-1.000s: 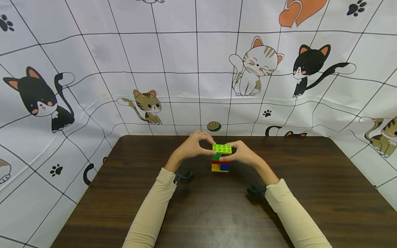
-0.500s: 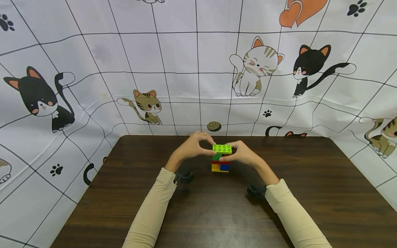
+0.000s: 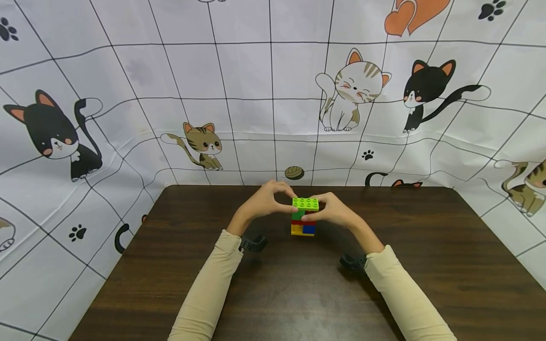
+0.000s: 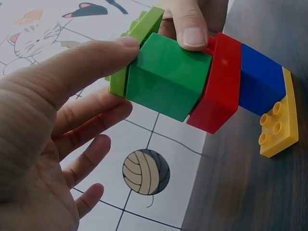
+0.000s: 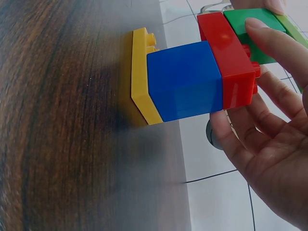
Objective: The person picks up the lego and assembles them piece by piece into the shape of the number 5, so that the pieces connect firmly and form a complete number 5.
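A small tower of toy building bricks stands on the table, with a studded lime-green brick (image 3: 305,203) on top. Below it come a green brick (image 4: 168,72), a red brick (image 4: 224,82), a blue brick (image 5: 185,82) and a flat yellow brick (image 5: 140,77) as the base. The left hand (image 3: 265,201) pinches the lime-green brick from the left, thumb at its edge by the green brick, other fingers spread. From the right, the right hand (image 3: 334,211) grips the tower's middle, its thumb on the green brick and its fingers behind the red one. The tower's back is hidden.
The dark wooden table (image 3: 273,293) ends just beyond the tower. A white sheet (image 3: 247,113) printed with cats and grid lines hangs behind and at the sides. Dark bands (image 3: 254,244) sit at both wrists, below beige sleeves (image 3: 209,284).
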Tool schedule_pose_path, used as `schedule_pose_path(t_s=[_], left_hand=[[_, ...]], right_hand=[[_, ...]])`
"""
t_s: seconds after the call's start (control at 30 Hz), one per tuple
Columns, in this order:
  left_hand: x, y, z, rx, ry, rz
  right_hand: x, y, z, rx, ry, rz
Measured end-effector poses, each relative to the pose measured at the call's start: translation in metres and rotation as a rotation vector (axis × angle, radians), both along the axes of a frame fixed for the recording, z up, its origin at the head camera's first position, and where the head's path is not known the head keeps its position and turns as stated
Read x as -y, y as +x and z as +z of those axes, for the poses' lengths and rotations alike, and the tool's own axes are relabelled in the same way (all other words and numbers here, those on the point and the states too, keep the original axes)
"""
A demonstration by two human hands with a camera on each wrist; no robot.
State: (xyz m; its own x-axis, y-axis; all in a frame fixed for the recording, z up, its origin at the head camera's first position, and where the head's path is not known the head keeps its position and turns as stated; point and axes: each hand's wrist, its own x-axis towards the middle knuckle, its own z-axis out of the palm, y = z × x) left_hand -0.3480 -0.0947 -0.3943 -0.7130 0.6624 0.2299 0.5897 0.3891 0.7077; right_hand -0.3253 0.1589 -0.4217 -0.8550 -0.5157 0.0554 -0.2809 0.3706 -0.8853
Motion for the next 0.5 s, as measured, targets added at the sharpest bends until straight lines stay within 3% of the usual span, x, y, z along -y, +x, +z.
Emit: schedule_pose_path(t_s=[0.33,0.5], left_hand=[[-0.0001,0.0003,-0.0006,0.008,-0.014,0.018],[-0.001,0.0011,-0.001,0.009,-0.032,-0.009]], right_hand=[[-0.0006,-0.0009,0.0,-0.018,0.0,0.009],[-0.0014,-0.0007,0.0002,-0.013,-0.01,0.02]])
